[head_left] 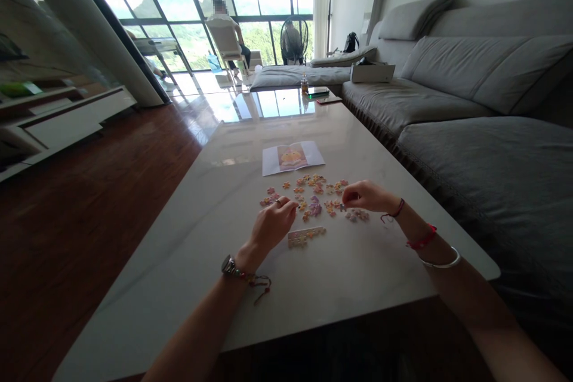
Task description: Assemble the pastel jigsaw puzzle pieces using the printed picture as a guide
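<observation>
Loose jigsaw puzzle pieces in pink, yellow and purple lie scattered on the white marbled table. My left hand is closed in a pinch at the left of the pieces, with a small yellow puzzle piece at its fingertips. On the right, my right hand pinches a greyish puzzle piece just above or on the tabletop. Nearer to me lies a joined strip of puzzle pieces with a straight far edge. Beyond the pieces is a creased sheet with a printed yellow-and-pink picture.
A small bottle and a phone are at the table's far end. The grey sofa runs along the right side, with a white box on it. Near the windows, a person sits beside a black fan.
</observation>
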The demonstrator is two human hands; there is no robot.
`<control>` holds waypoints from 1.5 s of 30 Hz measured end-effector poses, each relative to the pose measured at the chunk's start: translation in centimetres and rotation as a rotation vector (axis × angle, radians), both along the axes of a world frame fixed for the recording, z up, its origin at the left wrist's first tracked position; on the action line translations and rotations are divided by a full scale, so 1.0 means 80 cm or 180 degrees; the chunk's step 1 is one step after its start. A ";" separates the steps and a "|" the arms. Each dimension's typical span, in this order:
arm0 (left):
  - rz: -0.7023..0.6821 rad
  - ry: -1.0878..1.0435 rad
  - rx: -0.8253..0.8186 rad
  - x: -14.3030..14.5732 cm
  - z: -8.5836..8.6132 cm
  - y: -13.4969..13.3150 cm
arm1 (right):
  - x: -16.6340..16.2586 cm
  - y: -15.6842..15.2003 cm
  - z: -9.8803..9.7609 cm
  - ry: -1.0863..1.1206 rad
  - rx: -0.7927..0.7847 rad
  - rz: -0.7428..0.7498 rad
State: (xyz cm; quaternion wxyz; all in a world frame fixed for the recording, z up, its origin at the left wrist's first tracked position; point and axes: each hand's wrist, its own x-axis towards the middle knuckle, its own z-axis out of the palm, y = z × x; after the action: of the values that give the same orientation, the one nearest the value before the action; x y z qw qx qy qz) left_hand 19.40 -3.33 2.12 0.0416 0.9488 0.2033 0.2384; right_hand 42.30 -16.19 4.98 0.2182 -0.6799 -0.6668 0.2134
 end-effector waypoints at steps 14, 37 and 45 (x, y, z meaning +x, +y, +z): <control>-0.0136 0.0019 0.0004 0.001 0.002 0.001 | 0.035 -0.017 0.012 -0.0703 -0.0521 -0.0024; -0.1482 0.0479 0.0026 -0.004 0.015 -0.029 | 0.017 -0.005 -0.002 -0.0132 -0.0436 -0.0118; -0.1600 0.0752 0.0096 -0.004 0.018 -0.033 | 0.001 -0.012 0.011 0.1489 -0.0473 0.0186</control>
State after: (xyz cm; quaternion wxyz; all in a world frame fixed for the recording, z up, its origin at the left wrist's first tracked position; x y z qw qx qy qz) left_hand 19.04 -5.99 3.58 0.0613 0.9911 -0.0387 0.1113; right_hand 42.40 -17.13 5.82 0.3098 -0.6066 -0.6000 0.4196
